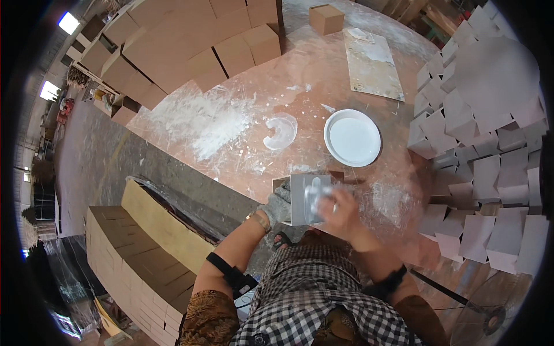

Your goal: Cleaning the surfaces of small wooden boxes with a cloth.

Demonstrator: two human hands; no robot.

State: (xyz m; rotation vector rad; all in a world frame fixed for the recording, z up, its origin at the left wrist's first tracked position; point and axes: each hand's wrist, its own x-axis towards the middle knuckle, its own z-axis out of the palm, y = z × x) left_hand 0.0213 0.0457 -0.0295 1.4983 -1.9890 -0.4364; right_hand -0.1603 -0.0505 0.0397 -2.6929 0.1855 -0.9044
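At the table's near edge I hold a small open box (298,199) with a grey face turned up toward me. My left hand (279,204), in a grey glove, grips its left side. Bare and smeared by motion, my right hand (341,214) is closed over the box's right part. Its fingers press a blurred whitish thing (315,202) against the grey face; the kind cannot be made out. Beyond the box stands a round white tub (352,138) with white stuff in it. Left of the tub lies a crescent-shaped piece of clear plastic (281,131).
White powder (213,118) is spread over the reddish table (306,104). Brown cartons (190,40) are stacked at the far left, with one carton (326,19) apart. A smeared board (374,66) lies far right. Grey-faced boxes (490,173) pile up on the right; more cartons (133,259) stand lower left.
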